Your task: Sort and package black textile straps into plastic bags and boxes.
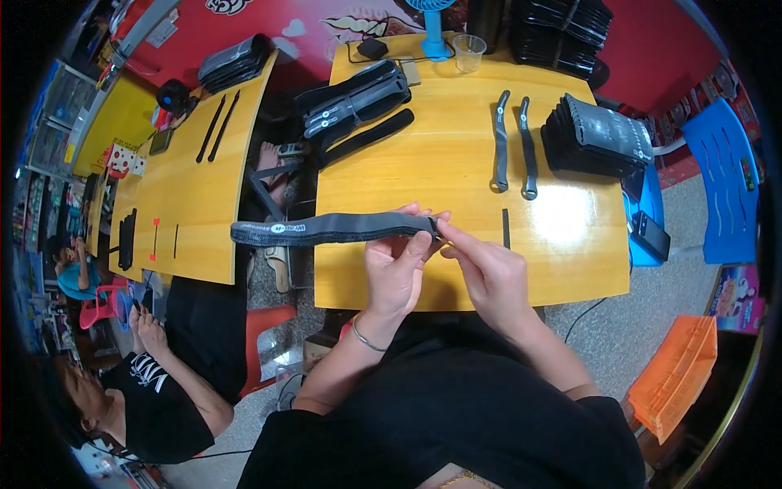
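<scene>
A stack of dark grey hook-and-loop straps extends leftward from my hands over the near edge of the yellow table. My left hand is closed around its right part, thumb in front. At that same end, my right hand pinches the strap tips between thumb and index finger. Beyond my right hand lies a short black strip. Farther back are two single straps, a left one and a right one, both with a round end towards me.
Piled straps stand at the table's right, a tied bundle at its back left. A blue fan and clear cup are behind. Right are a blue chair and orange crate. A seated person works at left.
</scene>
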{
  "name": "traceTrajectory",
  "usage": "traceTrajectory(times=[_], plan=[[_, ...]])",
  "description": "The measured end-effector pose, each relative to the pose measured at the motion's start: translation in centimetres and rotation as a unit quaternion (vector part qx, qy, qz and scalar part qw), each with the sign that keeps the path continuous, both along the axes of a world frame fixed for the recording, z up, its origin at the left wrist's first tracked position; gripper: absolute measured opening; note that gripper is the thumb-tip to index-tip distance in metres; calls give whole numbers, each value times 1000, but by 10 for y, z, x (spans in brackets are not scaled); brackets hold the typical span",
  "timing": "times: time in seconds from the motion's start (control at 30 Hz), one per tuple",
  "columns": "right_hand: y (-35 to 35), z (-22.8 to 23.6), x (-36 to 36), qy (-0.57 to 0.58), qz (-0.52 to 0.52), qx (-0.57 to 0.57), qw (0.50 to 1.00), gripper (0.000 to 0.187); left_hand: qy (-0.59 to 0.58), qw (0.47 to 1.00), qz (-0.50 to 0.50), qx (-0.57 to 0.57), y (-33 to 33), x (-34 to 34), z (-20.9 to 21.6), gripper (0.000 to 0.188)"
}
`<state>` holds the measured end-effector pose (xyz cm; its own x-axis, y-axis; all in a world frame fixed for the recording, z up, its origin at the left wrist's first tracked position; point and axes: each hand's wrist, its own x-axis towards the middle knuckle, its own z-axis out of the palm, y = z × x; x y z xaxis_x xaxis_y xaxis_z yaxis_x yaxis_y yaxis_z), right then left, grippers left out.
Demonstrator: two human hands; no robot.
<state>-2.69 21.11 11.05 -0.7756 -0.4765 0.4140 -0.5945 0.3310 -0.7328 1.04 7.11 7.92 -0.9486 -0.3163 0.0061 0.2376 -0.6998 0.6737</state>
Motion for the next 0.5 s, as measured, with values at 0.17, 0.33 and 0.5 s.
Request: traceTrajectory(times=[0.17,0.33,0.5], plan=[[0,1,1,-28,3,1,1000,39,10,1000,13,-24,2,0,1,34],[0,-3,0,-38,-1,-13,999,38,21,998,24,-47,5,0,0,34],[1,-3,0,-21,8,-13,1000,38,14,999,21,-27,5,0,0,34]])
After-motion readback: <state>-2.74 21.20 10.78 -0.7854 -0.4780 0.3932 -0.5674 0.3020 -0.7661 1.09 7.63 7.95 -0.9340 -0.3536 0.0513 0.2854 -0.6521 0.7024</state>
